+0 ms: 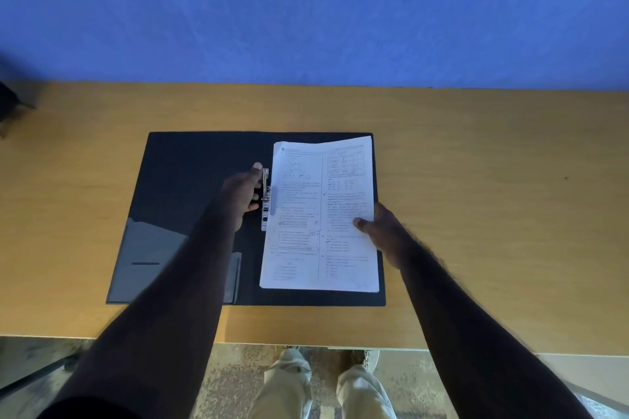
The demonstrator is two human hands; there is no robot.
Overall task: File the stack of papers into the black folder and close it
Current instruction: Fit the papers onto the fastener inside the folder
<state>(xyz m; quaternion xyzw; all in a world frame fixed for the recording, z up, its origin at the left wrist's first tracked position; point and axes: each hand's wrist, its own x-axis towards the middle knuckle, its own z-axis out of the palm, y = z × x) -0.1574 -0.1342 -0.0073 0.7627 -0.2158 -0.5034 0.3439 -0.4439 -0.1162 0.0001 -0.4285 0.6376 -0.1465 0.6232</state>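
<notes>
One folder (190,180), one paper stack (320,214), two hands (240,196).

Head camera looks steeply down, close over the table (476,214).

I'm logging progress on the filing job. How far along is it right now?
Done: the folder lies open on the table, and the papers lie on its right half. In hand: the left hand is at the metal clip by the spine, while the right hand holds the papers' right edge. Left: securing the papers, if not yet clipped, and closing the folder.
</notes>
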